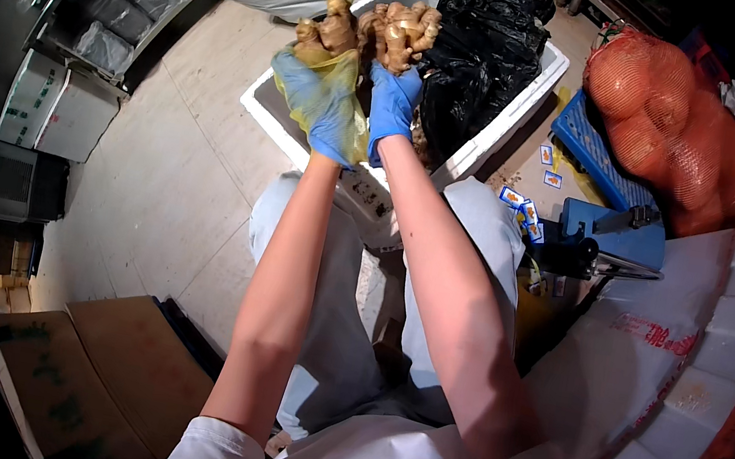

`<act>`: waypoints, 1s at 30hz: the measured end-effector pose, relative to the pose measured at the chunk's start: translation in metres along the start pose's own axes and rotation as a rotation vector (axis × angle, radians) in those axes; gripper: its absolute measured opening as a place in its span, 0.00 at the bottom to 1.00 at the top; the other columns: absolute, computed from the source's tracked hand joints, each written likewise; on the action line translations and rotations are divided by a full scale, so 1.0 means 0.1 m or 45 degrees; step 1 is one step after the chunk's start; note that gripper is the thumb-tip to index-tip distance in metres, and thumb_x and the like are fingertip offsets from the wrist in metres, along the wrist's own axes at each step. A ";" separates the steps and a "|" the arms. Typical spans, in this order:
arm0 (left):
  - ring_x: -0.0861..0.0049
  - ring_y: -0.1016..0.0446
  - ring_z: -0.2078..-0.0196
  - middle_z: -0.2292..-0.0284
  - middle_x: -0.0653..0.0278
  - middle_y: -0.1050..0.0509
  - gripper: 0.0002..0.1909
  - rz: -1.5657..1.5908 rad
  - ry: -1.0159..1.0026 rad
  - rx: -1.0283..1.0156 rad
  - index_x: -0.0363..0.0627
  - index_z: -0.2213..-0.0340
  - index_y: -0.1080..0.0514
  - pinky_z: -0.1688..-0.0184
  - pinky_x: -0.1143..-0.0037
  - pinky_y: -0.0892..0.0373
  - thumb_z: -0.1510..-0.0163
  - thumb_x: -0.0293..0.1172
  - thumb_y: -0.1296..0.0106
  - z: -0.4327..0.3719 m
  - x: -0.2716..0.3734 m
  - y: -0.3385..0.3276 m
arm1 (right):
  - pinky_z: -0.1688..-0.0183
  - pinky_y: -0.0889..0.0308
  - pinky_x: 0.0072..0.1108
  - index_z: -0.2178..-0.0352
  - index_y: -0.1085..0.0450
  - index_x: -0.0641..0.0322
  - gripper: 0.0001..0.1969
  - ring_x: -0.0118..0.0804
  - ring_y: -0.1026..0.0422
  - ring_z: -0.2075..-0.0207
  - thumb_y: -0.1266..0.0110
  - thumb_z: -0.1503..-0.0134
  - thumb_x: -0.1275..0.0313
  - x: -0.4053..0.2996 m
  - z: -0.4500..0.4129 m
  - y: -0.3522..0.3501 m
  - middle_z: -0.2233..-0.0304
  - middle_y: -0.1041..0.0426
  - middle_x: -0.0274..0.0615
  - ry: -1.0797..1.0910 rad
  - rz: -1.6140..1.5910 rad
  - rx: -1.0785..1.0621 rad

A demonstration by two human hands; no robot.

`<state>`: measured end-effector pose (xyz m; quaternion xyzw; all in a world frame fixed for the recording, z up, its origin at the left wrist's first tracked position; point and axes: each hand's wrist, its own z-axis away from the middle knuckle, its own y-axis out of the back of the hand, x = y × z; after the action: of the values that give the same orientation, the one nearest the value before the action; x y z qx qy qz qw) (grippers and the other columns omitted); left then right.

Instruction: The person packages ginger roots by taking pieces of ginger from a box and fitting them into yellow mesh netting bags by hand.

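Observation:
My left hand (316, 100), in a blue glove, has a yellow mesh bag (341, 90) drawn over it. It grips a knobbly ginger root (338, 26), whose lower part is behind the mesh. Beside it my right hand (394, 103), also gloved in blue, holds another ginger root (404, 30) by its lower end. The two roots are close together above a white foam box (262, 95). Black plastic sheeting (486, 67) covers the box's right side. Brown crumbs of dirt (369, 195) lie on its near end.
On the right, red mesh sacks of large round produce (669, 127) rest by a blue crate (596, 151). A blue bag-sealing device (611, 234) stands near small printed tags (523, 212). White foam boxes (705, 344) flank my right side; a cardboard box (95, 374) is at lower left.

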<state>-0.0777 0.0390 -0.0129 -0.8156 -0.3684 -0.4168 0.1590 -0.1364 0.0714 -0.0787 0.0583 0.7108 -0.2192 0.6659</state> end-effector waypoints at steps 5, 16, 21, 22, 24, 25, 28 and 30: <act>0.76 0.32 0.77 0.73 0.58 0.33 0.13 0.827 0.552 -0.260 0.38 0.70 0.43 0.79 0.81 0.33 0.58 0.21 0.50 -0.35 -0.28 0.19 | 0.66 0.37 0.17 0.66 0.36 0.67 0.19 0.27 0.36 0.70 0.43 0.60 0.71 -0.46 -0.14 0.31 0.69 0.35 0.36 -0.464 -0.878 -0.221; 0.76 0.39 0.61 0.57 0.63 0.42 0.32 1.500 0.613 -0.330 0.41 0.53 0.50 0.60 0.79 0.39 0.55 0.47 0.55 -0.51 -0.24 0.39 | 0.57 0.41 0.18 0.60 0.40 0.66 0.18 0.26 0.37 0.62 0.49 0.55 0.75 -0.71 -0.12 0.47 0.63 0.36 0.36 -0.250 -0.904 -0.609; 0.68 0.38 0.58 0.55 0.55 0.43 0.28 1.746 0.892 -0.305 0.40 0.55 0.49 0.57 0.69 0.37 0.51 0.48 0.62 -0.47 -0.21 0.47 | 0.60 0.42 0.13 0.67 0.35 0.66 0.11 0.21 0.36 0.66 0.49 0.55 0.74 -0.81 -0.10 0.55 0.69 0.33 0.33 -0.168 -0.610 -0.616; 0.67 0.38 0.58 0.56 0.53 0.43 0.28 1.724 0.955 -0.308 0.40 0.55 0.48 0.57 0.69 0.37 0.50 0.48 0.63 -0.46 -0.22 0.47 | 0.61 0.42 0.12 0.68 0.35 0.66 0.11 0.21 0.36 0.67 0.49 0.54 0.73 -0.83 -0.12 0.58 0.69 0.33 0.33 -0.134 -0.597 -0.570; 0.67 0.36 0.61 0.58 0.52 0.40 0.25 1.631 0.900 -0.367 0.39 0.56 0.47 0.60 0.70 0.35 0.49 0.47 0.64 -0.46 -0.45 0.38 | 0.67 0.41 0.11 0.70 0.34 0.63 0.18 0.19 0.36 0.70 0.49 0.55 0.57 -0.99 -0.09 0.66 0.74 0.35 0.30 -0.170 -0.383 -0.403; 0.68 0.35 0.63 0.60 0.53 0.38 0.23 1.532 0.919 -0.471 0.38 0.56 0.46 0.62 0.72 0.34 0.48 0.43 0.66 -0.47 -0.61 0.36 | 0.69 0.40 0.11 0.70 0.34 0.63 0.21 0.20 0.36 0.72 0.50 0.55 0.54 -1.01 -0.13 0.69 0.76 0.36 0.30 -0.198 -0.270 -0.390; 0.74 0.31 0.72 0.68 0.54 0.33 0.13 1.131 0.916 -0.703 0.35 0.63 0.40 0.72 0.78 0.32 0.47 0.30 0.69 -0.35 -0.77 0.18 | 0.76 0.38 0.10 0.69 0.35 0.63 0.23 0.21 0.36 0.79 0.51 0.56 0.52 -1.05 -0.23 0.80 0.77 0.35 0.31 -0.155 -0.240 -0.334; 0.74 0.31 0.75 0.75 0.58 0.30 0.10 0.612 0.840 -0.842 0.40 0.71 0.34 0.73 0.79 0.33 0.49 0.27 0.66 -0.12 -1.32 0.06 | 0.73 0.34 0.14 0.67 0.36 0.66 0.21 0.25 0.31 0.74 0.51 0.53 0.57 -1.04 -0.28 0.82 0.72 0.32 0.38 -0.122 -0.287 -0.477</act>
<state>-0.1306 -0.0342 -0.1107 -0.7092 0.0501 -0.6972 0.0916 -0.1206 0.1782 0.0038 -0.1569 0.7087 -0.1590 0.6693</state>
